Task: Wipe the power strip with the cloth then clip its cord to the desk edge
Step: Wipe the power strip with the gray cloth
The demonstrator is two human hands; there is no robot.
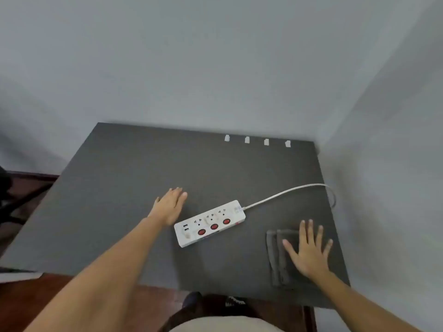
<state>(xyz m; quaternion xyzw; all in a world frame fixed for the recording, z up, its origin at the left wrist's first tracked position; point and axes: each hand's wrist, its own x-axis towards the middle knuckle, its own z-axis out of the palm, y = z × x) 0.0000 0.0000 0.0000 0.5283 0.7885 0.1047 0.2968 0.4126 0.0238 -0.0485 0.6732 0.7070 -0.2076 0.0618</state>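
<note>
A white power strip point(210, 223) with three red switches lies at an angle in the middle of the dark grey desk point(124, 188). Its white cord point(282, 193) runs right and drops over the desk's right edge. A folded grey cloth point(279, 255) lies at the front right of the desk. My right hand point(308, 250) rests flat on the cloth, fingers spread. My left hand point(170, 205) lies flat on the desk just left of the power strip, holding nothing. Several small white cord clips point(247, 139) sit in a row along the desk's far edge.
Grey walls close in behind the desk and along its right side. A reddish-brown floor shows to the left and below the front edge, with my shoes point(191, 299) there. A dark object point(7, 185) stands at the far left.
</note>
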